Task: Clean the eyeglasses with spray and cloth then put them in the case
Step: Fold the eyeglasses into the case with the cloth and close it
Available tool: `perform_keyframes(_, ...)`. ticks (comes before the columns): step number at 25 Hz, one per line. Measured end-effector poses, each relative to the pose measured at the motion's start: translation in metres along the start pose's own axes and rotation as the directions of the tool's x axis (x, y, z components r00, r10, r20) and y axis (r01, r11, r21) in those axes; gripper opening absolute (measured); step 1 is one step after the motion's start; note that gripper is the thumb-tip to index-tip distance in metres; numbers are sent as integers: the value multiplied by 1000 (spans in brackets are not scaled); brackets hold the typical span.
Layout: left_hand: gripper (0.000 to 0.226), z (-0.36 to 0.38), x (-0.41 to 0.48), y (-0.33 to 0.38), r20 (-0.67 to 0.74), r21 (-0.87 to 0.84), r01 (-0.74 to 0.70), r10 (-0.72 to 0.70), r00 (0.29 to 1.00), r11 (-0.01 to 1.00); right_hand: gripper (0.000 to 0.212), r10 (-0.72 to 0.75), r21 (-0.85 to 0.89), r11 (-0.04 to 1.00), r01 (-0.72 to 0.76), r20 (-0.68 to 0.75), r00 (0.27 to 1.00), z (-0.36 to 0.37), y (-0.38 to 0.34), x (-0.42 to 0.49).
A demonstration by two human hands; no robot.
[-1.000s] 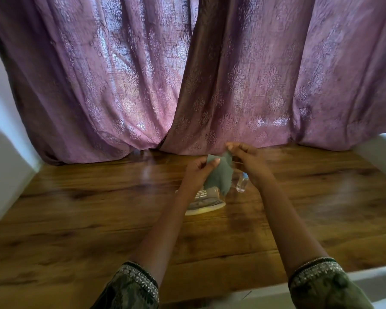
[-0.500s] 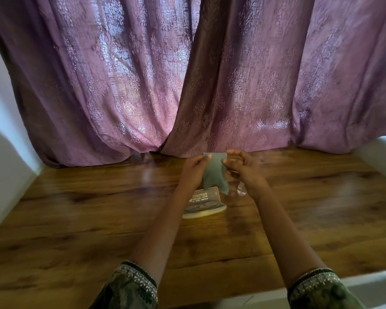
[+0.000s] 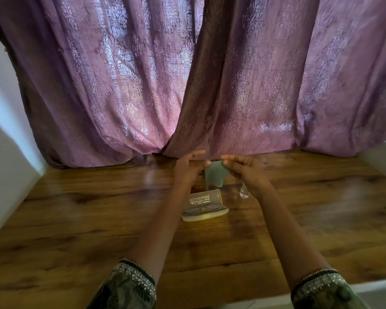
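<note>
Only the head view to work from, so here's what I've got. Both hands are up over the far middle of the wooden table (image 3: 80,219), close to the purple curtain (image 3: 120,85) along the back edge. My left hand (image 3: 187,170) and right hand (image 3: 247,172) hold the grey-green cleaning cloth (image 3: 214,176) stretched between them: the left pinches its top corner at thumb and fingertip, the right pinches the other top corner, and the remaining fingers on both are loosely spread. The cloth hangs down in a limp triangle between the two pinches.

The bit that matters: the open eyeglass case (image 3: 204,206) sits on the table directly under and a little nearer me than the cloth, long axis running left to right, lid tipped up toward the curtain with printed text on its inside. I think I can make out the eyeglasses (image 3: 201,211) lying in the tray, but it's dim and blurry, so I'm not certain. The left hand looks a touch nearer the case than the right.

The small clear spray bottle (image 3: 243,192) stands just beside the case's right end, partly hidden by my right wrist.

My guess is the glasses come out next, a short reach down and back from either hand.
</note>
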State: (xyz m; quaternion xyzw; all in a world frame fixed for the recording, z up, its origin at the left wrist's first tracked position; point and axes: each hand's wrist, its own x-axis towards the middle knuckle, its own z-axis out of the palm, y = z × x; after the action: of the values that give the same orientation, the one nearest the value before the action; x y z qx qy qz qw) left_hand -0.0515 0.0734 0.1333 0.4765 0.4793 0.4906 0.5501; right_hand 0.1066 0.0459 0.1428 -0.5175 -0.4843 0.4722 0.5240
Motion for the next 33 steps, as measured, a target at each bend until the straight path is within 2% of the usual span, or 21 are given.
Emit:
perform_keyframes(3,32,0,-2,0,62,35,-23,21,998,999,28,-74,-205,977,62,-51,996,2,-1,2)
perform_keyframes(6,36,0,-1,2,49,186,-102,95,994,977,25,-183,-491,863,116,-90,979,3,3,12)
perform_keyframes(8,36,1,-2,5,19,309,-157,159,987,938,19,-202,-550,827,116,-99,974,1,6,17)
perform_keyframes(11,34,4,-3,6,-29,436,-211,248,968,875,13,-208,-520,845,125,-105,973,1,7,19)
perform_keyframes(14,27,2,-2,3,-54,505,-239,307,950,829,6,-172,-380,916,129,-82,982,3,4,15)
perform_keyframes(16,23,1,-2,3,-60,551,-234,318,946,801,14,-148,-270,955,126,-62,987,2,3,13)
perform_keyframes(19,10,-1,2,3,-27,424,-188,220,975,886,18,-113,-110,988,109,-30,993,1,2,9)
perform_keyframes(21,8,-1,4,2,69,169,-87,76,995,982,16,-65,-5,998,65,-16,998,2,1,9)
perform_keyframes(23,8,1,-1,4,199,-97,69,-49,979,993,14,-19,45,999,20,-26,999,5,-1,8)
perform_keyframes(24,10,2,-3,5,247,-173,130,-85,965,976,13,-1,70,998,4,-42,999,6,-1,9)
perform_keyframes(27,15,3,-11,9,307,-251,211,-129,943,945,11,118,182,978,-102,-80,990,10,4,9)
perform_keyframes(29,16,2,-11,9,306,-281,232,-142,941,931,27,241,174,959,-223,-87,967,9,11,9)
perform_keyframes(31,16,0,-11,8,292,-278,227,-143,946,933,52,353,114,930,-350,-8,936,8,14,4)
perform_keyframes(33,16,0,-10,8,295,-261,208,-127,947,943,63,416,68,902,-426,124,901,10,13,-3)
